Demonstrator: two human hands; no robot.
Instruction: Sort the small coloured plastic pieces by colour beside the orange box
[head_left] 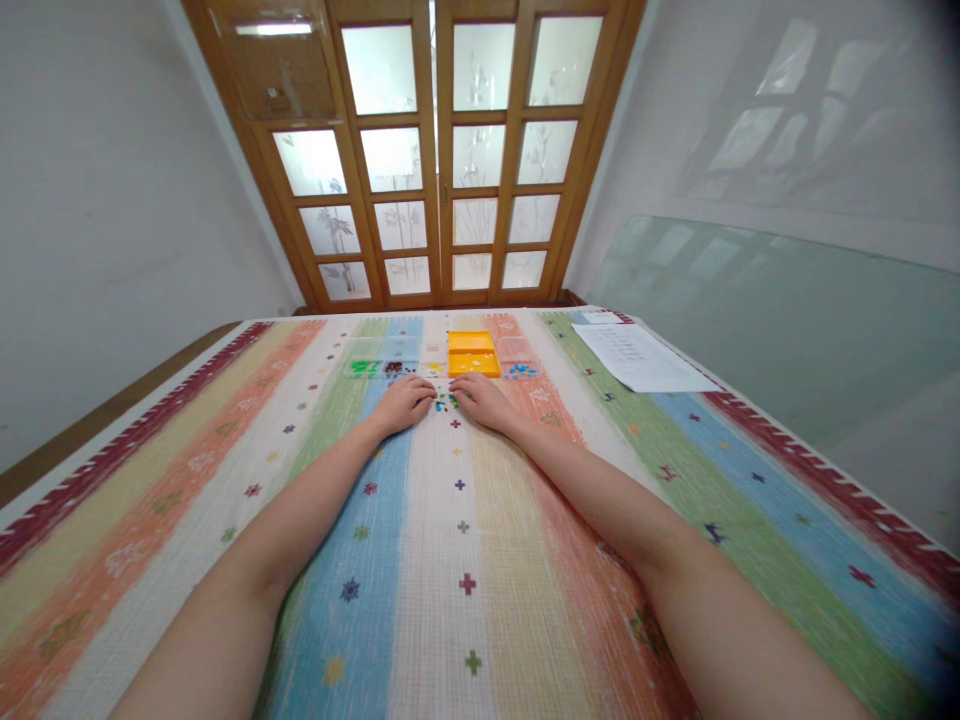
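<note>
Near the far end of the table, my left hand (405, 402) rests on the cloth with its fingers curled together. Facing it, my right hand (480, 399) has bent fingers drawn in at the tips. Between the two hands lies a small scatter of tiny pieces (442, 402), with green and blue among them. The fingertips of both hands are at the edges of this scatter. Anything pinched in them is too small to make out. Just beyond the right hand stands an open orange-yellow box (474, 374) with a few small white pieces inside.
Beyond my left hand are clear boxes holding green pieces (365, 368), dark brown pieces (394, 367) and yellow pieces (434, 368). Blue pieces (520, 370) lie in another clear box at the right. Printed paper (660, 372) is farther right on the striped tablecloth (442, 560).
</note>
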